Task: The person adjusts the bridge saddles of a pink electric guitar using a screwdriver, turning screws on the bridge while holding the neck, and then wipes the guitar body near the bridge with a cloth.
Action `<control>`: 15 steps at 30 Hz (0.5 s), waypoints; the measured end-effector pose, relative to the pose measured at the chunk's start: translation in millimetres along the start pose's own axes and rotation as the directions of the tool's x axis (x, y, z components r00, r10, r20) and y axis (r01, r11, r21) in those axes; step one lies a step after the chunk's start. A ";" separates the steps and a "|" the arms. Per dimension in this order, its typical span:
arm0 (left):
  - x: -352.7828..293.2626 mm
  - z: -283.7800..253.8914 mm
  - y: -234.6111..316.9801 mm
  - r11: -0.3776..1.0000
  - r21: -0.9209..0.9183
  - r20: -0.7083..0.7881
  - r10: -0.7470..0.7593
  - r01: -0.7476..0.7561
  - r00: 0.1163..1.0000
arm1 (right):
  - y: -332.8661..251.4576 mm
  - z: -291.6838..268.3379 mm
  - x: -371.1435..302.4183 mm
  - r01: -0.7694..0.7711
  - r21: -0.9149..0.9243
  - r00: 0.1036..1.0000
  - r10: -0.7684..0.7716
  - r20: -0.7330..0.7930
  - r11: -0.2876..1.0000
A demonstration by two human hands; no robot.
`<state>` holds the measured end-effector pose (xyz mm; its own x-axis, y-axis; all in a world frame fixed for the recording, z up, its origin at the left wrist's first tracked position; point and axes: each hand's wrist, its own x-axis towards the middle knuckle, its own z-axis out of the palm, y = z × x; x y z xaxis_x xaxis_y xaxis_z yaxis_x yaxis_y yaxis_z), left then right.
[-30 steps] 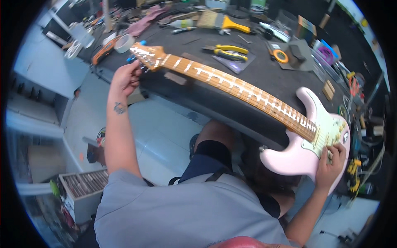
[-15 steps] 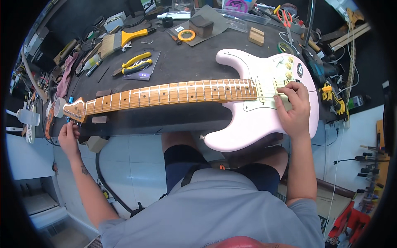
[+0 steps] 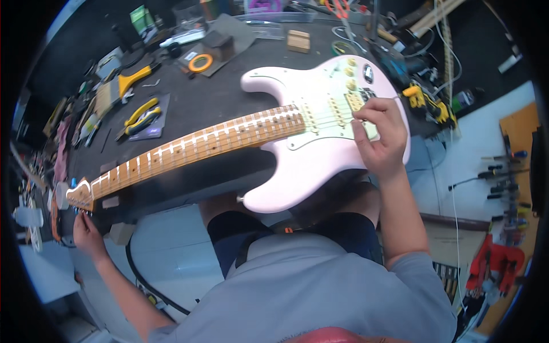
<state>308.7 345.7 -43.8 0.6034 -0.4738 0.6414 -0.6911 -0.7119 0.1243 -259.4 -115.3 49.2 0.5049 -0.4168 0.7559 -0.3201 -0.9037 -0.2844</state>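
Note:
A pale pink electric guitar (image 3: 286,188) with a mint-green pickguard lies face up across the bench edge, its body to the right. Its maple neck (image 3: 197,140) reaches left, with bright strips along the frets. At the headstock (image 3: 81,194), my left hand (image 3: 88,237) pinches a tuning peg from the near side. My right hand (image 3: 382,137) is over the strings by the bridge-side pickup, thumb and forefinger bent toward each other in a pinch. Whatever lies between those fingertips is too small to make out.
Behind the neck lie yellow-handled pliers (image 3: 141,119) and a wide brush (image 3: 108,94). Farther back are an orange tape roll (image 3: 201,63) and a wooden block (image 3: 298,41). A yellow-and-black tool (image 3: 429,103) sits right of the guitar body. Hand tools hang on a board (image 3: 517,166) at right.
The whole view has shifted and tilted, so the guitar and bench appear farther left. Both hands stay at the same parts of the guitar, the left at the pegs and the right over the strings.

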 end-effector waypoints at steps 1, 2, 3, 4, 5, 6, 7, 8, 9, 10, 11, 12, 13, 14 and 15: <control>0.8 -3.3 -4.1 0.990 0.064 -0.017 0.129 -0.128 0.991 | 6.1 -7.1 -0.5 0.000 -0.040 0.993 -0.005 -0.121 0.999; -1.4 -1.4 -5.8 0.960 0.129 -0.029 0.256 -0.250 0.966 | 15.6 -14.4 -1.7 -0.002 -0.079 0.971 -0.017 -0.239 0.997; -2.4 1.8 -2.5 0.958 0.116 -0.031 0.266 -0.261 0.964 | 32.3 -22.7 -5.3 -0.004 -0.048 0.934 -0.013 -0.357 0.999; -3.4 9.0 0.0 0.983 -0.134 -0.086 0.112 -0.123 0.990 | 43.0 -25.6 -6.6 -0.014 -0.065 0.934 -0.010 -0.358 0.998; -5.4 14.6 1.8 0.925 -0.380 -0.096 -0.054 0.013 0.994 | 53.0 -28.4 -7.1 -0.123 0.130 0.860 0.171 -0.481 0.984; -6.7 18.8 -5.9 0.919 -0.393 -0.091 -0.041 0.002 0.995 | 62.3 -30.3 -7.2 -0.193 0.332 0.748 0.358 -0.559 0.923; -8.5 20.3 -23.6 0.701 -0.641 0.089 -0.337 0.313 0.937 | 69.9 -29.2 -7.8 -0.202 0.325 0.741 0.361 -0.565 0.924; -7.8 24.7 -31.8 0.336 -0.754 0.345 -0.530 0.565 0.775 | 75.1 -29.2 -8.1 -0.322 0.366 0.790 0.461 -0.405 0.873; -4.2 20.5 -18.7 0.306 -0.718 0.386 -0.571 0.625 0.724 | 80.9 -30.2 -9.2 -0.442 0.383 0.806 0.546 -0.228 0.811; -0.4 21.2 -17.7 0.302 -0.717 0.399 -0.562 0.628 0.725 | 86.3 -29.3 -12.7 -0.500 0.333 0.810 0.568 -0.146 0.799; 1.7 22.8 -19.8 0.357 -0.706 0.390 -0.525 0.612 0.756 | 86.8 -28.0 -18.2 -0.525 0.314 0.804 0.582 -0.123 0.791; 2.8 20.6 -23.2 0.413 -0.694 0.373 -0.494 0.590 0.785 | 85.1 -22.1 -18.3 -0.545 0.303 0.799 0.594 -0.095 0.782; 4.0 19.0 -25.7 0.413 -0.721 0.375 -0.441 0.556 0.815 | 85.7 -18.6 -18.9 -0.548 0.300 0.797 0.596 -0.096 0.781; 1.8 22.0 -25.8 0.412 -0.721 0.379 -0.439 0.557 0.815 | 87.2 -15.7 -19.0 -0.558 0.319 0.792 0.606 -0.071 0.766; 2.0 22.3 -15.8 0.500 -0.719 0.267 -0.443 0.483 0.856 | 87.7 -13.3 -19.6 -0.569 0.338 0.785 0.617 -0.046 0.749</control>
<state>329.6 344.5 -61.3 0.9286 -0.2286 0.2922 -0.3405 -0.2120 0.9160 -308.1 -185.0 17.2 0.1617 -0.8806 0.4454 -0.2562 -0.4733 -0.8428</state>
